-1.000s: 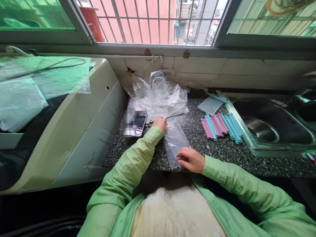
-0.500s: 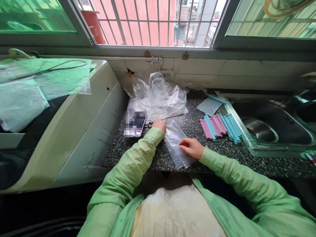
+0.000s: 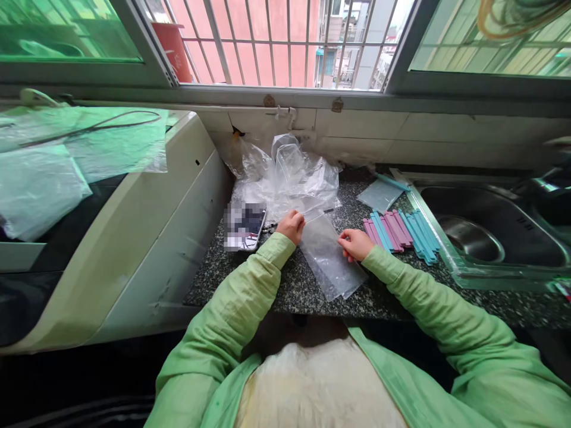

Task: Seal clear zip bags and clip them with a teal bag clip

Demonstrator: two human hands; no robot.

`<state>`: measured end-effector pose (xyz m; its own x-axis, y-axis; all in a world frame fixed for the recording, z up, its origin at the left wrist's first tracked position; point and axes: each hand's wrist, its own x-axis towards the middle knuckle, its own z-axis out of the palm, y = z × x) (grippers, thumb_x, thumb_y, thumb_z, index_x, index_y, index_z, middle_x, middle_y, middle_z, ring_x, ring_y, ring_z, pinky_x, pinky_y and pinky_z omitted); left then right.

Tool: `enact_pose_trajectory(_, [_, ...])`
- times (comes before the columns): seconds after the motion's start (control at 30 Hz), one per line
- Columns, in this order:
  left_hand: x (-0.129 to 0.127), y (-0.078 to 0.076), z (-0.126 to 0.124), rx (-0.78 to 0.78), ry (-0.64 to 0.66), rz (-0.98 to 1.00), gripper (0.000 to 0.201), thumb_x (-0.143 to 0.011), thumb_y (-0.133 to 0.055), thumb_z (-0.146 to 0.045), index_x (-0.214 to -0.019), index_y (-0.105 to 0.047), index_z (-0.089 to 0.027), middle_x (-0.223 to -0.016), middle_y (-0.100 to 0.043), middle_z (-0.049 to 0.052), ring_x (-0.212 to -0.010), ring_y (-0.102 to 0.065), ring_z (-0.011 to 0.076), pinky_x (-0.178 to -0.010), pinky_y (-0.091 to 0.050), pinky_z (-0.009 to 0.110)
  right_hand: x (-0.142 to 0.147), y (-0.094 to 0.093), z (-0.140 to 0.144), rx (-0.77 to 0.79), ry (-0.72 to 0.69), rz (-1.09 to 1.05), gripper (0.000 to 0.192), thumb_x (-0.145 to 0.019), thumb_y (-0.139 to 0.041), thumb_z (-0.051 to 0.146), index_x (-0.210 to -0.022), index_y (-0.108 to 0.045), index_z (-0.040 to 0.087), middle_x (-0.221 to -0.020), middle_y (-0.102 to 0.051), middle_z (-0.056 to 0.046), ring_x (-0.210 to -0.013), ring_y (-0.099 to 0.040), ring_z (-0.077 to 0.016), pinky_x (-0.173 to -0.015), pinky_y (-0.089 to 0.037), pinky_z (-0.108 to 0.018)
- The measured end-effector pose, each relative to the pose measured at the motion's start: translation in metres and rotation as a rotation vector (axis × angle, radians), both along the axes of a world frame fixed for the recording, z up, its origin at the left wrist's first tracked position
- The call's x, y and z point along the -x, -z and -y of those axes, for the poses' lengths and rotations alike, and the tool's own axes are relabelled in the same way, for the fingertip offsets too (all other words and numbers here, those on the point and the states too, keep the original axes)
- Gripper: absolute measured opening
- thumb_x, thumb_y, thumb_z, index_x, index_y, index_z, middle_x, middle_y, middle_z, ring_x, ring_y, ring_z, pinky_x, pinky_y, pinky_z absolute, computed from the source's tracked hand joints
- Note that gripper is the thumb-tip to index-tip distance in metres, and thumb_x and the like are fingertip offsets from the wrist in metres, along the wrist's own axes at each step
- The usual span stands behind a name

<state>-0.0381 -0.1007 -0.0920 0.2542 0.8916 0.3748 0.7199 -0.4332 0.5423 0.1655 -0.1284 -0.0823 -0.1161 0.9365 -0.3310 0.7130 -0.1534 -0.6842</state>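
A clear flat plastic bag (image 3: 331,261) lies on the speckled counter (image 3: 401,285) in front of me. My left hand (image 3: 291,225) pinches its far left corner. My right hand (image 3: 354,244) grips its right edge, close to the far end. Just beyond the bag sits a crumpled heap of clear plastic bags (image 3: 288,175). Pink and blue sealing clips (image 3: 399,229) lie in a row right of my right hand.
A phone (image 3: 244,226) rests on the counter left of my left hand. A steel sink (image 3: 486,235) is at the right, with a small flat bag (image 3: 380,193) near it. A white appliance (image 3: 134,238) draped in plastic stands at the left. Barred window behind.
My right hand slid from the bag's near end up its right edge to the far end. The bag swung, its near end now pointing right. My left hand stayed put.
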Motion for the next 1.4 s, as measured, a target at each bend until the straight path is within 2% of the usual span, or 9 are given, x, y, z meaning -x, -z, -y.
enact_pose_trajectory(0.1, [0.003, -0.003, 0.001, -0.033, 0.010, 0.158, 0.012, -0.076, -0.045, -0.016, -0.065, -0.048, -0.017, -0.077, -0.048, 0.004, -0.071, -0.047, 0.0125, -0.071, -0.042, 0.025, -0.004, -0.002, -0.002, -0.159, -0.133, 0.069, 0.010, -0.070, -0.049, 0.020, -0.060, -0.051, 0.017, -0.039, -0.049, 0.005, -0.034, -0.045, -0.0076, -0.037, -0.033, -0.019])
enact_pose_trajectory(0.2, [0.005, -0.003, 0.001, 0.003, 0.018, 0.338, 0.009, -0.074, -0.049, -0.018, -0.065, -0.049, -0.017, -0.074, -0.048, 0.003, -0.064, -0.045, 0.0107, -0.061, -0.042, 0.023, -0.006, -0.006, -0.001, -0.281, -0.274, 0.054, 0.014, -0.065, -0.052, 0.023, -0.053, -0.051, 0.016, -0.046, -0.051, 0.003, -0.043, -0.045, -0.0069, -0.043, -0.033, -0.019])
enact_pose_trajectory(0.27, [0.006, -0.002, 0.001, 0.039, 0.043, 0.434, 0.009, -0.072, -0.051, -0.021, -0.064, -0.050, -0.017, -0.069, -0.048, 0.002, -0.062, -0.044, 0.0104, -0.058, -0.041, 0.022, -0.007, -0.010, 0.000, -0.264, -0.355, 0.039, 0.017, -0.064, -0.052, 0.026, -0.051, -0.049, 0.016, -0.045, -0.047, 0.004, -0.044, -0.040, -0.0059, -0.043, -0.030, -0.019])
enact_pose_trajectory(0.43, [0.007, 0.000, 0.004, 0.098, 0.132, 0.555, 0.018, -0.070, -0.055, -0.032, -0.062, -0.051, -0.016, -0.064, -0.049, 0.001, -0.062, -0.045, 0.0114, -0.059, -0.040, 0.024, -0.007, -0.019, -0.004, -0.072, -0.505, -0.047, 0.023, -0.061, -0.054, 0.035, -0.052, -0.045, 0.016, -0.044, -0.039, 0.007, -0.043, -0.034, -0.0045, -0.042, -0.026, -0.019])
enact_pose_trajectory(0.57, [0.007, 0.000, 0.008, 0.151, 0.176, 0.590, 0.023, -0.069, -0.058, -0.037, -0.062, -0.053, -0.016, -0.063, -0.050, 0.002, -0.064, -0.047, 0.0121, -0.060, -0.041, 0.025, 0.000, -0.022, -0.011, 0.011, -0.387, -0.261, 0.035, -0.059, -0.057, 0.049, -0.060, -0.047, 0.016, -0.049, -0.043, 0.007, -0.045, -0.039, -0.0056, -0.042, -0.032, -0.020])
enact_pose_trajectory(0.73, [0.005, 0.001, 0.009, 0.222, 0.264, 0.656, 0.027, -0.066, -0.060, -0.041, -0.062, -0.053, -0.015, -0.064, -0.050, 0.002, -0.061, -0.047, 0.0110, -0.059, -0.042, 0.025, 0.012, -0.025, -0.016, -0.045, -0.180, -0.388, 0.042, -0.056, -0.058, 0.056, -0.064, -0.048, 0.016, -0.047, -0.042, 0.008, -0.041, -0.038, -0.0045, -0.040, -0.030, -0.019])
enact_pose_trajectory(1.03, [0.005, 0.001, 0.010, 0.333, 0.311, 0.634, 0.027, -0.065, -0.061, -0.040, -0.062, -0.053, -0.014, -0.063, -0.051, 0.001, -0.057, -0.046, 0.0100, -0.054, -0.041, 0.023, 0.011, -0.018, -0.017, -0.077, -0.089, -0.447, 0.042, -0.053, -0.060, 0.056, -0.063, -0.051, 0.015, -0.048, -0.044, 0.006, -0.043, -0.038, -0.0053, -0.041, -0.029, -0.020])
enact_pose_trajectory(1.27, [0.003, 0.004, 0.010, 0.309, 0.211, 0.631, 0.014, -0.066, -0.060, -0.028, -0.066, -0.055, -0.015, -0.065, -0.052, 0.001, -0.061, -0.048, 0.0100, -0.058, -0.042, 0.023, 0.014, -0.009, -0.017, -0.207, -0.062, -0.465, 0.038, -0.056, -0.059, 0.053, -0.057, -0.049, 0.016, -0.049, -0.042, 0.006, -0.045, -0.034, -0.0048, -0.043, -0.027, -0.020])
enact_pose_trajectory(1.4, [0.002, 0.009, 0.009, 0.356, 0.173, 0.725, 0.022, -0.065, -0.061, -0.030, -0.079, -0.056, -0.014, -0.072, -0.056, 0.002, -0.064, -0.052, 0.0100, -0.058, -0.043, 0.022, 0.013, -0.007, -0.017, -0.247, -0.025, -0.481, 0.036, -0.057, -0.059, 0.050, -0.056, -0.049, 0.016, -0.050, -0.042, 0.005, -0.047, -0.034, -0.0053, -0.044, -0.028, -0.020])
